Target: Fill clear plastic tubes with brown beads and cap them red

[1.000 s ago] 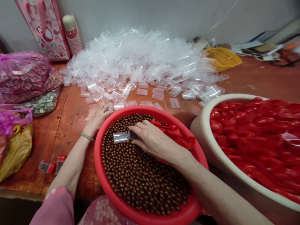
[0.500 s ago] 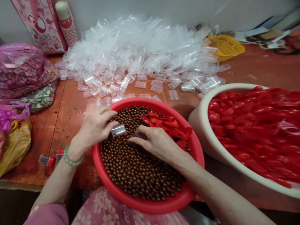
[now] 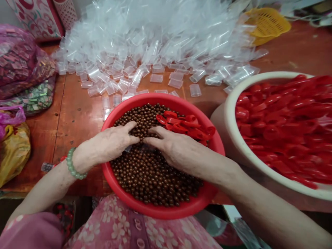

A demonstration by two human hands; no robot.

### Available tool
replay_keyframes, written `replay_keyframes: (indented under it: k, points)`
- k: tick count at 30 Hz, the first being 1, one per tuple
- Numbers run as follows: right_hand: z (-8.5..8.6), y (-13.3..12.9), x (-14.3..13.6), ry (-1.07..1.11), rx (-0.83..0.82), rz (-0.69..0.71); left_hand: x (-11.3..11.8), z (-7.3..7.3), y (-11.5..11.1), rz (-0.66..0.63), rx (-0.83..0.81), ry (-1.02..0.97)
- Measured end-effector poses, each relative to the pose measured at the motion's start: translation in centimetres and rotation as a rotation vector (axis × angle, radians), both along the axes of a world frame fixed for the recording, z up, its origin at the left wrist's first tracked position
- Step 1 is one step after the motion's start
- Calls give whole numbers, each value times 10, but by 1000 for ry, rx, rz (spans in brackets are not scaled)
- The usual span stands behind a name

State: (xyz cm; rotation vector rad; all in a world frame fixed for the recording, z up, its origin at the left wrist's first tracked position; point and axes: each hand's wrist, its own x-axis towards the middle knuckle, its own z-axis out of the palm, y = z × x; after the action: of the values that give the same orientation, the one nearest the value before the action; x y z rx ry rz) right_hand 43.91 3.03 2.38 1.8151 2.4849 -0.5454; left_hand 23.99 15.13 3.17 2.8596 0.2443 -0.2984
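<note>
My left hand (image 3: pixel 111 143) reaches over the left part of a red basin (image 3: pixel 163 211), with fingers bent down to the small brown balls (image 3: pixel 153 176) that fill it. Below its thumb shows a bit of a clear plastic case (image 3: pixel 128 148), mostly hidden by the hand. Opposite, my right hand (image 3: pixel 173 147) has its fingers lowered among the balls. Another clear case (image 3: pixel 147 147) peeks out under its fingers, largely covered. The fingertips of both hands nearly meet. Several red caps (image 3: pixel 186 125) lie on the balls at the basin's back right.
A heap of clear cases (image 3: pixel 155 38) spreads behind the basin. At right stands a cream tub (image 3: pixel 229 114) of red caps. A yellow basket (image 3: pixel 271 22) lies at back right. Bags of small pieces (image 3: pixel 23 65) sit at left, near a filled case (image 3: pixel 48 166).
Both hands have come closer together and dipped to the balls. The case in my left hand, plainly visible before, is now mostly covered. The camera view has tilted downward.
</note>
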Motion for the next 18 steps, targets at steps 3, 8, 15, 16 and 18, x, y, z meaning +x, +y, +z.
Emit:
replay_keyframes:
  k: [3,8,15,16,18]
  points:
    - [-4,-2,0,-7,47,111,-6,1,-2,-72,55,27]
    - [-6,8,-14,-155,77,210,-3,6,-14,-186,239,31]
    - [-9,14,-27,-236,42,333,6,6,-27,-240,284,38]
    - [-11,14,-26,-220,35,361,6,4,-28,-234,260,56]
    - [-14,13,-20,-164,32,406,6,-1,-32,-221,202,95]
